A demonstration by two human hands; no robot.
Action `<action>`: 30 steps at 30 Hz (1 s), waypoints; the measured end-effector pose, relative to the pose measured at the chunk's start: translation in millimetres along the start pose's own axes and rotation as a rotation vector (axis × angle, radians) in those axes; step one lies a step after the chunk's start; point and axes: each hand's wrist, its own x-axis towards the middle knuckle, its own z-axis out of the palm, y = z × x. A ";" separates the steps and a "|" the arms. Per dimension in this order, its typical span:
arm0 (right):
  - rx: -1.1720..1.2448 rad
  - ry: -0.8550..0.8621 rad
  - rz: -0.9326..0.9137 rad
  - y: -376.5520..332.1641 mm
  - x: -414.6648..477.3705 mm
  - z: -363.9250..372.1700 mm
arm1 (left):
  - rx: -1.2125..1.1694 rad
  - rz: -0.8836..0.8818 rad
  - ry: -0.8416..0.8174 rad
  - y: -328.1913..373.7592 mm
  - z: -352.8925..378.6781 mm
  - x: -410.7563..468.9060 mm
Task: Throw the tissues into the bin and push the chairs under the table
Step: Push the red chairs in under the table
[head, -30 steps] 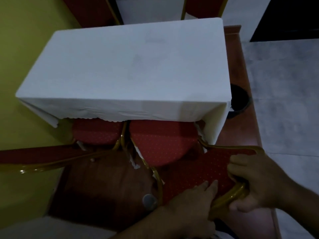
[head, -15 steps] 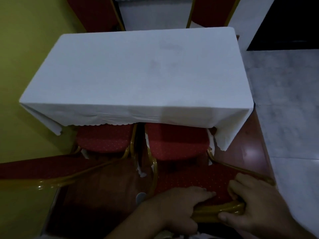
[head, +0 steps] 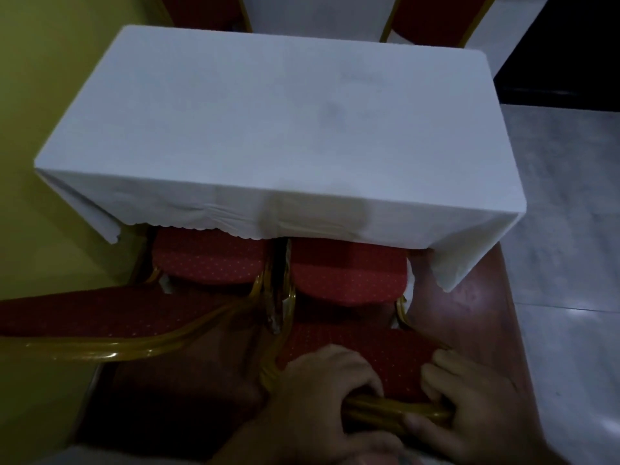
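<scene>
Chair-pushing step: both the left hand (head: pixel 322 380) and right hand (head: pixel 469 407) clench the right chair's backrest (head: pixel 385 367); next, probably shove it further under the bench (head: pixel 268 129).

1. The left hand (head: pixel 327 385) reaches in from the lower edge, palm down, fingers curled over forward.
2. The right hand (head: pixel 469 406) sits just beside it, fingers wrapped over and thumb tucked beneath, clenched.

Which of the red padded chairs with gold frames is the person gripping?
The near-right red chair: left hand and right hand clasp its backrest's gold top rail. The near-left chair and the two beyond the table are untouched.
</scene>
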 end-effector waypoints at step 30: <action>0.038 0.078 0.048 8.4 24.0 -1.2 | 0.096 -0.008 0.327 -4.1 5.7 23.2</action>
